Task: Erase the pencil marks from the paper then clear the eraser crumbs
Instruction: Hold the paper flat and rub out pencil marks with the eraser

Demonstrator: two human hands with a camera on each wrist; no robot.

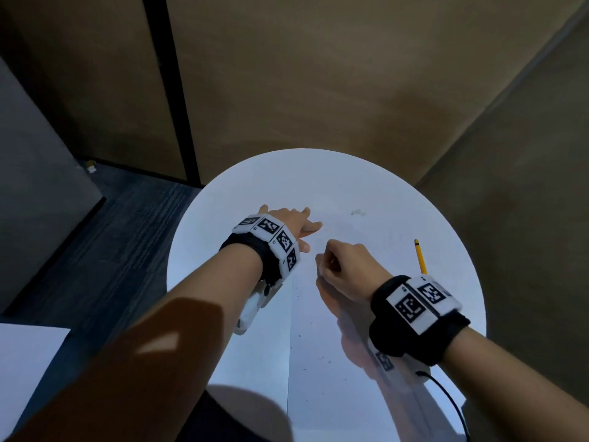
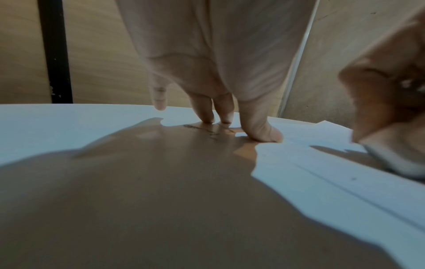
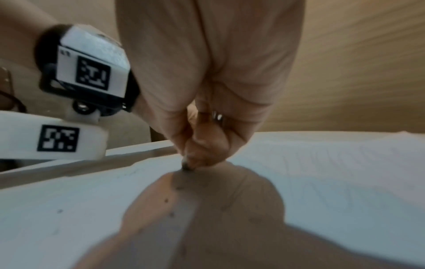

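Observation:
A white sheet of paper (image 1: 334, 362) lies on the round white table (image 1: 223, 250). My left hand (image 1: 302, 231) rests flat by the sheet's left edge, its straight fingertips (image 2: 208, 119) and thumb pressing down. My right hand (image 1: 328, 266) is curled and pinches a small white eraser (image 1: 320, 270) whose tip (image 3: 186, 166) touches the paper. A faint pencil scribble (image 1: 358, 213) shows farther back. Other thin marks (image 2: 202, 129) lie by my left fingertips. Dark eraser crumbs (image 1: 299, 314) dot the sheet (image 3: 166, 200) below my right hand (image 3: 195, 156).
A yellow pencil (image 1: 420, 256) lies on the table to the right of my right hand. Brown walls stand close behind and to the right of the table. Dark carpet (image 1: 111, 250) is at the left. A cable (image 1: 446, 397) trails from my right wristband.

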